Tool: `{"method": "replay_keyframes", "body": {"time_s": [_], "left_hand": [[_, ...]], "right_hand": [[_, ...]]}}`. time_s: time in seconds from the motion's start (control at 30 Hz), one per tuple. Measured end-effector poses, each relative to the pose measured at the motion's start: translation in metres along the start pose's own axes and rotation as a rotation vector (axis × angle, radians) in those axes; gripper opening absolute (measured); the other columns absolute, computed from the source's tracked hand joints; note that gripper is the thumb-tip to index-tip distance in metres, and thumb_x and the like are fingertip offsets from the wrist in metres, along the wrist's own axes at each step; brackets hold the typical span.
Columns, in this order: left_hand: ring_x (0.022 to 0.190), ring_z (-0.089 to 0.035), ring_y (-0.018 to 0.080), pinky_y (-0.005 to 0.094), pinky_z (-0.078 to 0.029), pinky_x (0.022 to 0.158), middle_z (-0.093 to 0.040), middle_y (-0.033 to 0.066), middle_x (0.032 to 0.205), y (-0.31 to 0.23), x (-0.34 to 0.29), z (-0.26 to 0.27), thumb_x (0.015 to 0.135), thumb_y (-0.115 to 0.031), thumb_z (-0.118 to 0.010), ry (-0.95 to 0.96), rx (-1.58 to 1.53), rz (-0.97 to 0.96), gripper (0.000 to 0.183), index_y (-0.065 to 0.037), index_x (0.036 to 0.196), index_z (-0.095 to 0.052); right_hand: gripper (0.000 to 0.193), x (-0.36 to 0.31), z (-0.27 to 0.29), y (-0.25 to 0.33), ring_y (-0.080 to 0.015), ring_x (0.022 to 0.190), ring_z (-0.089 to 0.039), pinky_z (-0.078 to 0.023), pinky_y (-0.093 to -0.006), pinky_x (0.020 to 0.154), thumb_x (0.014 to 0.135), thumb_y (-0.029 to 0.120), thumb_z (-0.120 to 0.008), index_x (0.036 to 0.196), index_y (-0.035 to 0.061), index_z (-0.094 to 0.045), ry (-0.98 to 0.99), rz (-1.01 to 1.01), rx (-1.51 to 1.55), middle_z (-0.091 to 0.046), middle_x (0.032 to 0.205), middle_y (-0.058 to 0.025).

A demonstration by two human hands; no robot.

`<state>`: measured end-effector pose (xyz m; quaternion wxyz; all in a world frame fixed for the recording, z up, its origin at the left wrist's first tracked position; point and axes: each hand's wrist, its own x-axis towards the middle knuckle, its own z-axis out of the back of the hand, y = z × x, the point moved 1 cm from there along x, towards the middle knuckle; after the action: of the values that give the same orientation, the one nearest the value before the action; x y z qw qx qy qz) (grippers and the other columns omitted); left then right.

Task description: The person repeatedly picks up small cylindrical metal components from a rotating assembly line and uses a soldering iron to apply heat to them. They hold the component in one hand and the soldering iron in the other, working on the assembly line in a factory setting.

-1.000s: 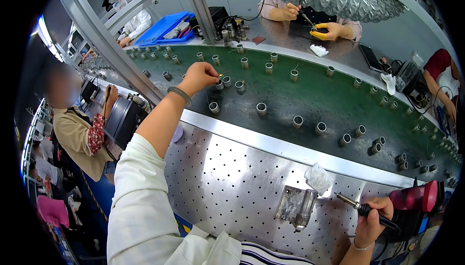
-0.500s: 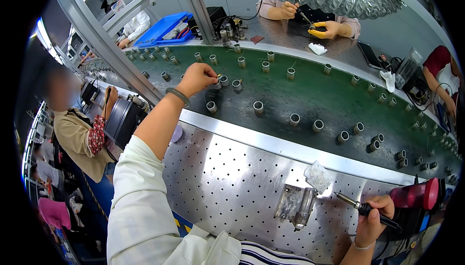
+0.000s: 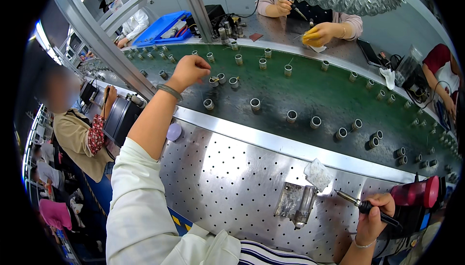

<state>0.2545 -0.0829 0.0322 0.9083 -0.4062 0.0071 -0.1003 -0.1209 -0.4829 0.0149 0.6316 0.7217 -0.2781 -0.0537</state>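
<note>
My left hand is over the green conveyor belt, its fingers bent and a little apart, with nothing visible between them. Just right of its fingertips, a short metal cylinder stands upright on the belt, close beside another cylinder and a third cylinder. A small yellowish piece shows at the top of the nearest one. At the lower right my right hand grips a soldering iron by its black handle, tip pointing left above the perforated metal bench.
A metal holder with a tube and a whitish pad lie left of the iron's tip. Beside my right hand is a red container. Across the belt, a co-worker's hand wears yellow finger covers. A metal post rises at left.
My left hand has drawn back slightly left from the cylinders, and its pinched fingers have loosened. The co-worker's yellow-covered hand has shifted. My right hand stays put with the soldering iron.
</note>
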Motion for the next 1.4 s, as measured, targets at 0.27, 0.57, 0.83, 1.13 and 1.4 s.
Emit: {"method": "replay_keyframes", "body": {"time_s": [0.27,0.57,0.83,1.13,1.4], "left_hand": [[0.111,-0.048,0.0351,0.0422,-0.042,0.093,-0.050,0.0153,0.124,-0.018,-0.009,-0.056,0.072,-0.017,-0.072,0.072,0.588,-0.519,0.038,-0.017,0.109,-0.064],[0.106,-0.052,0.0330,0.0394,-0.046,0.087,-0.054,0.0091,0.120,-0.008,-0.014,-0.068,0.080,-0.016,-0.063,0.085,0.821,-0.413,0.042,-0.023,0.121,-0.057],[0.098,-0.056,0.0286,0.0391,-0.048,0.081,-0.061,0.0035,0.106,0.009,-0.008,-0.056,0.077,-0.011,-0.064,0.027,0.748,-0.465,0.034,-0.019,0.110,-0.065],[0.110,-0.049,0.0337,0.0398,-0.041,0.093,-0.054,0.0136,0.119,-0.008,-0.017,-0.030,0.067,-0.007,-0.072,-0.102,0.692,-0.524,0.054,-0.015,0.118,-0.058],[0.099,-0.055,0.0281,0.0341,-0.046,0.081,-0.055,0.0123,0.110,-0.055,-0.077,-0.080,0.071,-0.009,-0.071,0.087,0.335,-0.541,0.044,-0.008,0.113,-0.059]], "right_hand": [[0.035,0.001,0.002,-0.004,-0.0087,0.044,-0.047,-0.035,-0.0166,0.040,0.077,0.028,-0.073,0.080,0.0004,-0.051,0.002,0.001,-0.014,-0.052,0.065,-0.0083],[0.040,-0.001,0.003,-0.003,-0.0089,0.044,-0.047,-0.035,-0.0168,0.038,0.074,0.032,-0.075,0.079,0.0000,-0.051,-0.008,-0.014,-0.002,-0.052,0.066,-0.0081],[0.036,0.000,0.005,-0.004,-0.0091,0.044,-0.047,-0.036,-0.0167,0.039,0.076,0.028,-0.073,0.080,-0.0006,-0.051,0.016,-0.025,-0.001,-0.053,0.067,-0.0088],[0.034,0.001,0.005,-0.003,-0.0089,0.045,-0.047,-0.036,-0.0172,0.040,0.077,0.026,-0.072,0.081,-0.0009,-0.051,0.032,-0.015,0.010,-0.053,0.068,-0.0089],[0.035,-0.001,0.005,-0.002,-0.0087,0.044,-0.047,-0.035,-0.0168,0.040,0.077,0.028,-0.072,0.081,-0.0004,-0.051,0.028,0.001,0.003,-0.053,0.067,-0.0090]]}}
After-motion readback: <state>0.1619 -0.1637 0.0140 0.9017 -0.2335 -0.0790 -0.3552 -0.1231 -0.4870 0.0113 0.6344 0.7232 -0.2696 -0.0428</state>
